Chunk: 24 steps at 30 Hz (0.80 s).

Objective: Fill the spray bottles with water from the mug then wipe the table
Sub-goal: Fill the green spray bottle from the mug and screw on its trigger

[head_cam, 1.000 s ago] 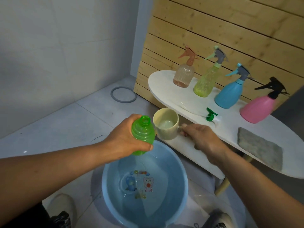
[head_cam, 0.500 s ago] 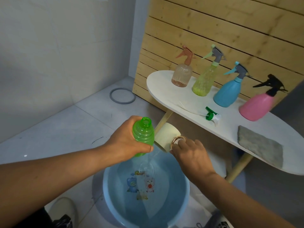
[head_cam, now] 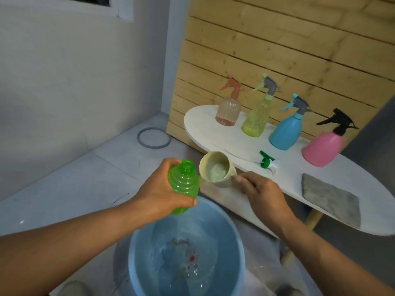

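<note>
My left hand (head_cam: 162, 189) grips an uncapped green spray bottle (head_cam: 184, 186), tilted with its open mouth up and to the right, above a blue basin (head_cam: 237, 231) of rippling water. My right hand (head_cam: 261, 192) holds a cream mug (head_cam: 218, 168) by its handle, right beside the bottle's mouth, tipped toward me with a little water inside. The bottle's green and white spray head (head_cam: 268, 163) lies on the white oval table (head_cam: 203, 122). A grey cloth (head_cam: 330, 197) lies on the table's right part.
Along the table's back stand a peach spray bottle (head_cam: 228, 111), a yellow-green one (head_cam: 256, 121), a blue one (head_cam: 287, 131) and a pink one (head_cam: 326, 147) with a black head. Behind is a wooden slat wall. A grey ring (head_cam: 154, 137) lies on the floor.
The mug dipped down into the basin half a second ago and has come back up beside the green bottle's mouth. The basin water now ripples. The left hand stayed nearly still.
</note>
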Tool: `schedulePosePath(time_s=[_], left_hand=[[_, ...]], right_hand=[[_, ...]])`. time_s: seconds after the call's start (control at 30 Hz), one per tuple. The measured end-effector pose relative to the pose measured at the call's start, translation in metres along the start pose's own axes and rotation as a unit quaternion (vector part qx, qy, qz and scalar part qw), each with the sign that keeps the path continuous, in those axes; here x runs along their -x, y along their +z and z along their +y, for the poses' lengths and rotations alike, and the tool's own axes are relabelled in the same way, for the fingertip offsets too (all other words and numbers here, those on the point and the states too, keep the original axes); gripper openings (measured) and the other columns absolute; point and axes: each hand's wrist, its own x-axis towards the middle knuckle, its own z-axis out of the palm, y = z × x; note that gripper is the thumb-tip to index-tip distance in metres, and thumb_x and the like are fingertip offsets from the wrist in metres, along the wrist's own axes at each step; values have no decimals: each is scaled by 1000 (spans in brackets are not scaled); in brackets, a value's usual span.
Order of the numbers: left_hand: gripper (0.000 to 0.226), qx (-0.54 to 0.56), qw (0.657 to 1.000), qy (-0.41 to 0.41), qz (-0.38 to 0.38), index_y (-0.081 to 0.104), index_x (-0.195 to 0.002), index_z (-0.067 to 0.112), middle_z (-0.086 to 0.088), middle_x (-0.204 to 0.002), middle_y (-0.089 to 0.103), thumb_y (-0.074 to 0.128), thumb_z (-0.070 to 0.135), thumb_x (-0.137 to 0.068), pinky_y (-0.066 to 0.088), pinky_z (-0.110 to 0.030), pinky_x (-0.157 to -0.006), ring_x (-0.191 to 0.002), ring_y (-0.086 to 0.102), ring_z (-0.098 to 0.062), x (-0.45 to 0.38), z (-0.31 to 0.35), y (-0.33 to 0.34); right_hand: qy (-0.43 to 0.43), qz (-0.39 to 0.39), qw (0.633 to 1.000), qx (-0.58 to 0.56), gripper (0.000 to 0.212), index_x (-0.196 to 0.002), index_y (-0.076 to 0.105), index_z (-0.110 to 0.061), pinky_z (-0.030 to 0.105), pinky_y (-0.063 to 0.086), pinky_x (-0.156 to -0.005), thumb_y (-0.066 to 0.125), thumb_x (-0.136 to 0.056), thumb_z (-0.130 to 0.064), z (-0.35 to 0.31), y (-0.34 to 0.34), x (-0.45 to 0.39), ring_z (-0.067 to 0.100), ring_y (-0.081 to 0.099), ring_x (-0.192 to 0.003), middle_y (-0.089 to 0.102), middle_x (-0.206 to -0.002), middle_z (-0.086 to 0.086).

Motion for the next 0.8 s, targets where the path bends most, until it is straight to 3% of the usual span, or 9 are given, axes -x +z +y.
schedulePosePath(time_s=[0.1, 0.23, 0.43, 0.57, 0.7, 0.8], left_hand=[[79, 6, 1000, -4, 2, 49, -118, 40, 6, -108, 67, 98, 18, -62, 58, -29, -82, -96, 67, -5, -3, 6, 1], [78, 21, 1000, 6, 9, 53, -118, 40, 9, -105, 70, 100, 21, -58, 60, -33, -85, -93, 69, -4, -16, 21, 1], [77, 70, 995, 38, 54, 60, -117, 40, 20, -98, 73, 96, 27, -50, 59, -32, -84, -87, 71, 1, -44, 48, -6], [80, 96, 991, 37, 81, 59, -117, 40, 15, -101, 73, 92, 32, -45, 59, -29, -81, -86, 70, 2, -59, 59, -11], [79, 106, 991, 21, 83, 57, -117, 38, 12, -103, 72, 96, 28, -49, 56, -23, -72, -84, 69, 3, -68, 58, -11], [77, 112, 990, 6, 82, 59, -115, 35, 12, -96, 74, 92, 28, -46, 60, -29, -73, -81, 71, 0, -70, 52, -6]], right_hand=[[8, 3, 990, -142, 32, -84, 69, -22, 18, 42, -64, 52, -104, -39, -6, -22, -17, 3, 55, -68, 67, -76, -5], [27, -5, 972, -234, 29, -101, 70, -14, 10, 37, -51, 47, -107, -30, -24, -39, -48, -5, 50, -52, 68, -78, 3], [49, -25, 957, -284, 30, -108, 67, -10, 14, 33, -44, 45, -109, -29, -46, -42, -101, -3, 45, -45, 65, -84, 5], [73, -40, 960, -266, 27, -105, 66, -22, 20, 30, -45, 42, -109, -33, -56, -42, -139, 11, 39, -55, 66, -87, 2], [101, -60, 963, -241, 32, -109, 64, -12, 23, 28, -46, 40, -109, -32, -55, -33, -175, 15, 36, -58, 65, -86, 0], [115, -66, 961, -243, 31, -102, 63, -12, 23, 25, -47, 41, -108, -33, -52, -21, -193, 15, 34, -56, 62, -80, 0]])
